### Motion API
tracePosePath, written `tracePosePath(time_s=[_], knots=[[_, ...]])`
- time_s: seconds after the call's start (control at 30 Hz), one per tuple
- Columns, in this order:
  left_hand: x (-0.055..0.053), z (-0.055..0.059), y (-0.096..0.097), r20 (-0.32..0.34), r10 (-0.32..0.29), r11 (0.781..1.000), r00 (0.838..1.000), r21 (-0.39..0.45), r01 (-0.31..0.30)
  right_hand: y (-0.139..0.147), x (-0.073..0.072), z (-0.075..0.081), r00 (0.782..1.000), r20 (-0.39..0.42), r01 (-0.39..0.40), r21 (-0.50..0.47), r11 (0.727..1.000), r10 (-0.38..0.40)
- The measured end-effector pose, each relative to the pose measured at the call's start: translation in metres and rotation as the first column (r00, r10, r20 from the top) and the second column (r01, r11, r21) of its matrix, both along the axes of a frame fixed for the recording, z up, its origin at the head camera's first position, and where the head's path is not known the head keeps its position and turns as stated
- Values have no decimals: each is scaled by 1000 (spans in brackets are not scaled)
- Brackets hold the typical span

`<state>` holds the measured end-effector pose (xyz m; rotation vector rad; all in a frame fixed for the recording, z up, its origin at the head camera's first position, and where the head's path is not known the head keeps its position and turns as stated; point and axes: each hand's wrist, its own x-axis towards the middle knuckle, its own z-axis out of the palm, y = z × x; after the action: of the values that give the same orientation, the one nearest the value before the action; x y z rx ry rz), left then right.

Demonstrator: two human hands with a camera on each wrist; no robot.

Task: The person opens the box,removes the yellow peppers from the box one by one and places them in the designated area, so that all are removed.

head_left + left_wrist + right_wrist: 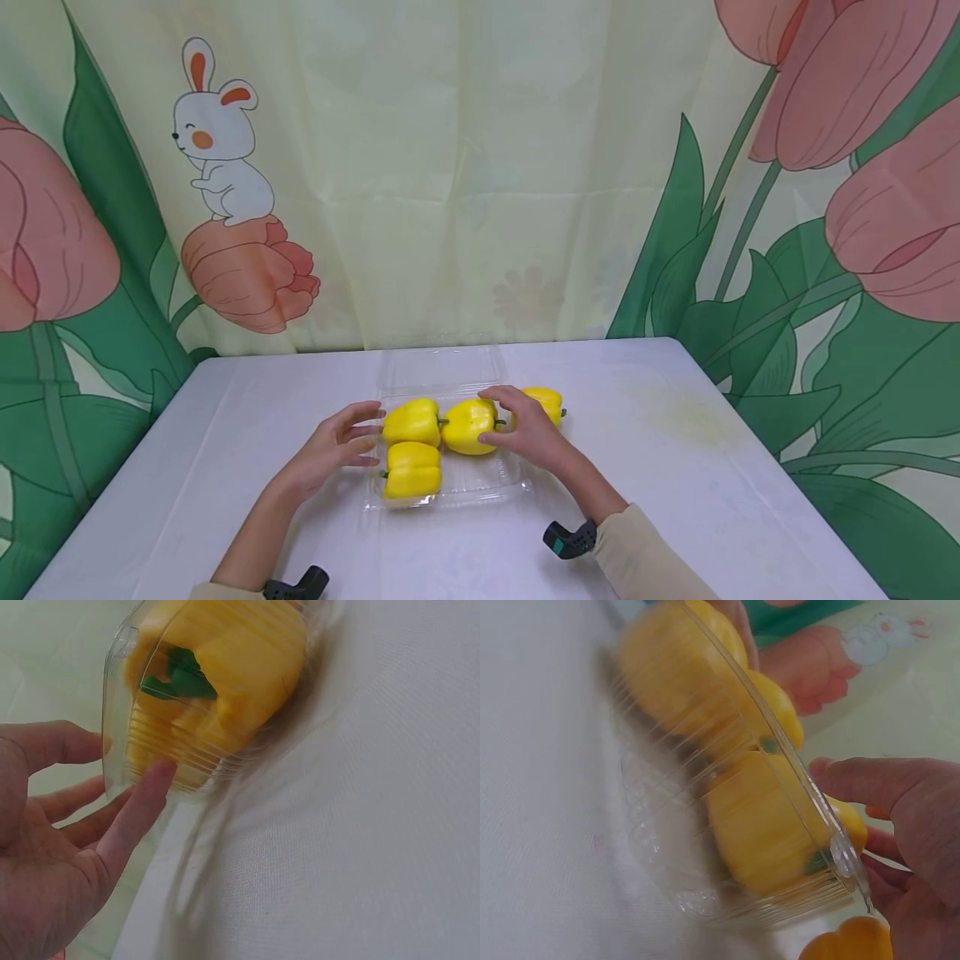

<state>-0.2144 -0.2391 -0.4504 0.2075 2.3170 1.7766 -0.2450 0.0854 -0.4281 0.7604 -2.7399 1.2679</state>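
In the head view, three yellow bell peppers lie in a clear plastic clamshell box: a back left pepper [412,422], a front left pepper [412,471] and a middle pepper [467,427]. My right hand [529,427] holds the middle pepper by its stem end, thumb in front and fingers behind. A green stem shows there. My left hand [335,444] is at the box's left side, fingers loosely extended. Up close in the left wrist view, its fingertips meet the box's clear ribbed wall [187,754]. The right wrist view shows the right thumb by the box rim [799,769].
Another yellow bell pepper [546,403] lies on the table behind my right hand, partly hidden by it. The box's clear lid [442,368] lies folded back toward the curtain. A white cloth covers the table [660,483]. A printed curtain [450,167] hangs behind.
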Motion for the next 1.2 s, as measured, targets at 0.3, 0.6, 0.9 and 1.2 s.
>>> tracePosePath(time_s=[0.3,0.6,0.9,1.2], knots=[[0,3,0,-7,-3,1000,1000,-5,3,-2,-2,-1,1000,-4,-2,15,1000,2],[1,5,1,-13,-3,1000,1000,-7,3,-2,-4,0,1000,-2,-22,53,998,22],[4,4,2,-20,-3,1000,1000,-5,3,-4,-4,-2,1000,2,-6,123,992,5],[3,1,4,-3,20,1000,1000,-9,-20,-2,-3,-6,998,-59,15,87,996,-10]])
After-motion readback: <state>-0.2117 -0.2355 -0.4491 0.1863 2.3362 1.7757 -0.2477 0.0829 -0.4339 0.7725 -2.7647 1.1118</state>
